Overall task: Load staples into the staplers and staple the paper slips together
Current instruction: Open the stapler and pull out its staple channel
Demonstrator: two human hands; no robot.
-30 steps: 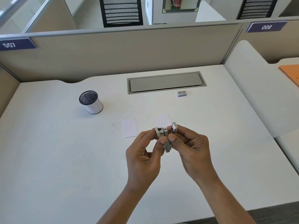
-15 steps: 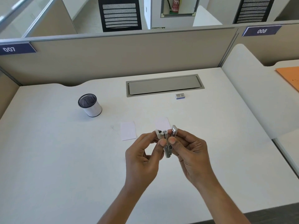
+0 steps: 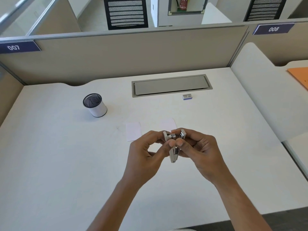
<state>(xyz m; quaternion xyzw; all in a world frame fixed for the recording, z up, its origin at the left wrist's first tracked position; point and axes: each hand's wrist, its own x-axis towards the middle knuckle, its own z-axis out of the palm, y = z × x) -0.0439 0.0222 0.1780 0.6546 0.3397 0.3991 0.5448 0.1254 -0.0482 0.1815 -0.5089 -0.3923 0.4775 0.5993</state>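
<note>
Both hands up over desk (image 3: pixel 66 164): left hand (image 3: pixel 145 157) & right hand (image 3: pixel 200 152) pinch the splayed-open stapler (image 3: pixel 174 147), 2 paper slips (image 3: pixel 133 131) just beyond.

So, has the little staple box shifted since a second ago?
No. The staple box still lies just in front of the cable hatch, near its right end.

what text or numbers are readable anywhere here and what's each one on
"007": on the left blue label, fixed to the partition.
"008": on the right blue label, fixed to the partition.
Small box on the desk: print too small to read.
Fire extinguisher in the background: label too blurred to read.
</note>
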